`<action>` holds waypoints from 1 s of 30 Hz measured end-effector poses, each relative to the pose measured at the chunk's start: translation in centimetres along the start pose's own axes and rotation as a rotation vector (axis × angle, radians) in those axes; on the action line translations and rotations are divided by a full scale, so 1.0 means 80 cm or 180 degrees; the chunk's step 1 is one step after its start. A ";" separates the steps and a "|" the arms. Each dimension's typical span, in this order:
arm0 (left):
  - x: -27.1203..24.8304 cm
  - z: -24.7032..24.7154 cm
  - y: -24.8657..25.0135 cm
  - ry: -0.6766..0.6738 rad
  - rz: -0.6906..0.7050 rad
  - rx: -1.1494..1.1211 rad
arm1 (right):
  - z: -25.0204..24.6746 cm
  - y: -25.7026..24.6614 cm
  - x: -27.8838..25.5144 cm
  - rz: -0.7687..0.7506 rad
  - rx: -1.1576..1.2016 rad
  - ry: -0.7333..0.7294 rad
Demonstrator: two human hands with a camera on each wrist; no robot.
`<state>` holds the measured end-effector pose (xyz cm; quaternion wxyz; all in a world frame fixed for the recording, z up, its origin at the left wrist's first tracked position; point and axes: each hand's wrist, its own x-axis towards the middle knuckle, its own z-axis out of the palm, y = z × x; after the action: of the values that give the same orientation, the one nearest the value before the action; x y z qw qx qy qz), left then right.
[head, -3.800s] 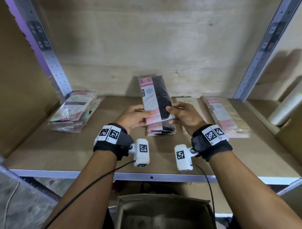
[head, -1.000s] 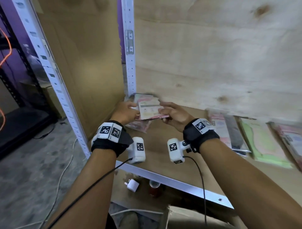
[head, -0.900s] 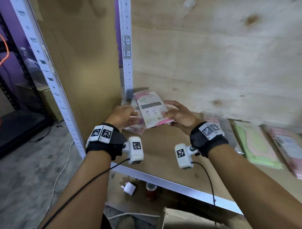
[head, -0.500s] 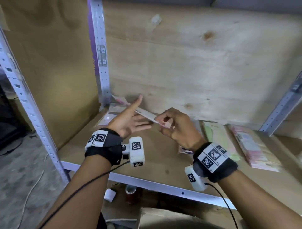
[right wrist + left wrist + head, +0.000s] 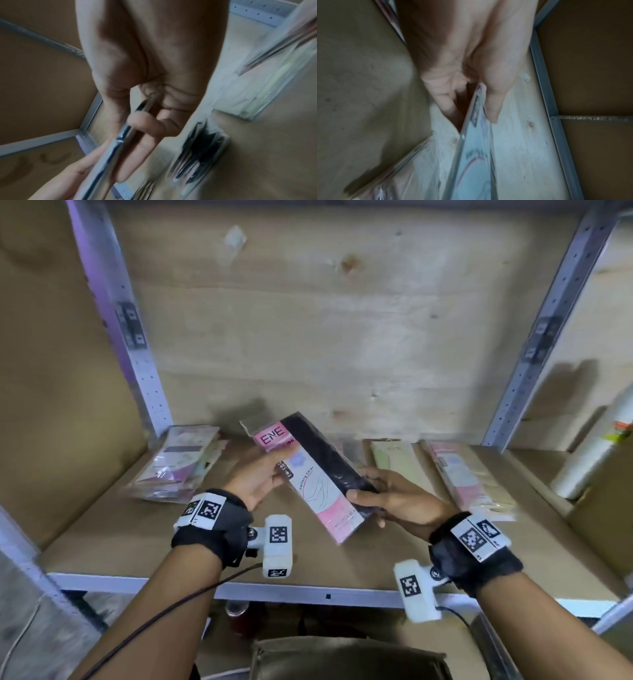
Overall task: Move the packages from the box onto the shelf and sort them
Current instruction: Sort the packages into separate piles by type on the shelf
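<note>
Both hands hold one pink-and-black package (image 5: 315, 474) labelled ENE, tilted above the middle of the wooden shelf (image 5: 113, 539). My left hand (image 5: 263, 474) grips its upper left part, thumb on the front. In the left wrist view my left hand (image 5: 469, 113) pinches the package (image 5: 474, 155) edge between thumb and fingers. My right hand (image 5: 387, 498) grips the lower right side, thumb on the black half. In the right wrist view my right hand (image 5: 133, 132) clasps the package (image 5: 111, 151) edge-on. The cardboard box (image 5: 342, 659) sits below the shelf, its inside hidden.
Piles lie along the shelf back: a light pink pile (image 5: 178, 463) at the left, a green package (image 5: 397, 463) and a pink pile (image 5: 469, 477) at the right, and a black pile (image 5: 197, 148) under my hands. A white roll (image 5: 596, 453) lies in the neighbouring bay. Metal uprights (image 5: 534, 344) frame the bay.
The view has swung right, from the left pile to the shelf's middle. The light package held earlier has left my hands. Both hands now hold the pink-and-black package.
</note>
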<state>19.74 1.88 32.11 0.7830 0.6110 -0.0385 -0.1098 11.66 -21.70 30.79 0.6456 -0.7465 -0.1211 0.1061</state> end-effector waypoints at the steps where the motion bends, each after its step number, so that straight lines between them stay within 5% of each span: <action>1: 0.006 0.000 0.001 0.0186 0.0152 -0.0005 | -0.006 0.002 -0.003 0.0032 -0.0047 0.0051; 4: 0.028 -0.006 0.004 0.0589 0.0550 0.0354 | -0.029 0.003 -0.013 0.0209 -0.0224 0.0107; 10: 0.061 -0.015 -0.011 0.0468 0.1001 0.2038 | -0.062 0.010 -0.026 0.0433 -0.0522 -0.0058; 16: 0.072 -0.001 -0.023 0.0691 0.1532 0.2897 | -0.077 0.014 -0.030 0.0351 -0.0381 -0.0104; 21: 0.076 0.000 -0.019 0.0463 0.1499 0.2862 | -0.088 0.020 -0.035 0.0332 -0.0298 -0.0155; 30: 0.072 -0.004 -0.018 -0.0183 0.0276 0.1091 | -0.087 0.025 -0.038 0.0270 -0.0072 0.0008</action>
<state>25.26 0.57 30.23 0.6700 0.7299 -0.1054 -0.0852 11.04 -29.51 29.84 0.6323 -0.7583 -0.0898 0.1312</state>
